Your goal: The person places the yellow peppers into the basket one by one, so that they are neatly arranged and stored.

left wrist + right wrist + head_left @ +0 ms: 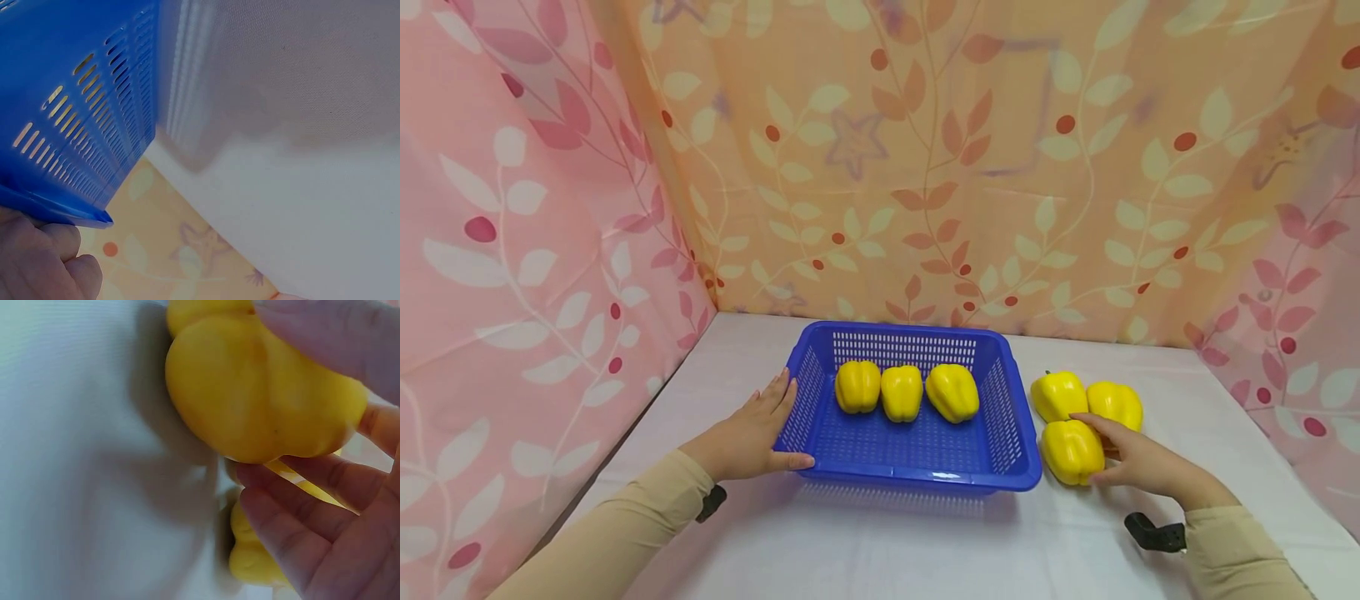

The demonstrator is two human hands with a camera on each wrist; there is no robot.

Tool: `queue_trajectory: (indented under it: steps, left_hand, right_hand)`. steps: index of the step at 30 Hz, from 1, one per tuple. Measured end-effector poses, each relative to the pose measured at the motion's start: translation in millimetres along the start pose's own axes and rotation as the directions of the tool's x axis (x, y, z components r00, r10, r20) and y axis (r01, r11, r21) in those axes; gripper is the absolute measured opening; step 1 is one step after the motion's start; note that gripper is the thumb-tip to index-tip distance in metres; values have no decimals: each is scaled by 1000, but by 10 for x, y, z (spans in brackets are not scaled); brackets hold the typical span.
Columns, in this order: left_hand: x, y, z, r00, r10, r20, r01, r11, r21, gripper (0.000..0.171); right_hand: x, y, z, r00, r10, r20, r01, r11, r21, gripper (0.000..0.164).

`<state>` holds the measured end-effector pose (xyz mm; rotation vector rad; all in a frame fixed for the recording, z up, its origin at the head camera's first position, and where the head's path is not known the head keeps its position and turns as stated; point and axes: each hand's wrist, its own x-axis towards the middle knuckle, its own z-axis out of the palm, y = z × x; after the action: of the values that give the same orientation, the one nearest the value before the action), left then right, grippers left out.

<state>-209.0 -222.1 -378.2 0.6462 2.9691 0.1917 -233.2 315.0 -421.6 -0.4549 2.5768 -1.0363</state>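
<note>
Left fingers (786, 400) extended, right fingers (284, 531) curved

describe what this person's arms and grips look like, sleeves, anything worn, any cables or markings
A plain, long beige fabric left sleeve and a matching beige fabric right sleeve reach to about the wrists, lightly creased. A small black left wrist piece and a curved black right wrist piece show there. The bare human left grip and right grip wear no gloves. No cables or printed markings are visible.

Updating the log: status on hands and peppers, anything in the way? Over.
Left hand on blue basket, left side. Right hand gripping yellow pepper, two loose peppers beyond. Three peppers inside; right basket wall stands between them and held pepper.
</note>
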Motion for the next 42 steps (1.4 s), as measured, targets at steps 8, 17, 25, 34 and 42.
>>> queue_trajectory:
  steps: [8, 17, 25, 34, 42]
  left_hand:
    - [2, -8, 11, 1000, -2, 2, 2, 1000, 0, 118]
    - [-28, 2, -21, 998, 55, -34, -56, 998, -18, 117]
    - [-27, -7, -15, 999, 42, -25, -42, 999, -7, 116]
    - [-18, 5, -28, 1000, 21, -11, -21, 1000, -6, 117]
    - [-19, 4, -22, 1000, 19, -14, -19, 1000, -3, 117]
  right_hand:
    - [15, 26, 22, 1000, -14, -10, 14, 1000, -28, 87]
    - [30, 39, 13, 999, -34, -36, 31, 995, -94, 85]
    - [30, 2, -9, 999, -22, -36, 18, 994, -109, 87]
    - [27, -32, -59, 1000, 9, -27, -12, 995, -96, 85]
    - [-3, -91, -152, 999, -6, -48, 0, 991, -133, 85]
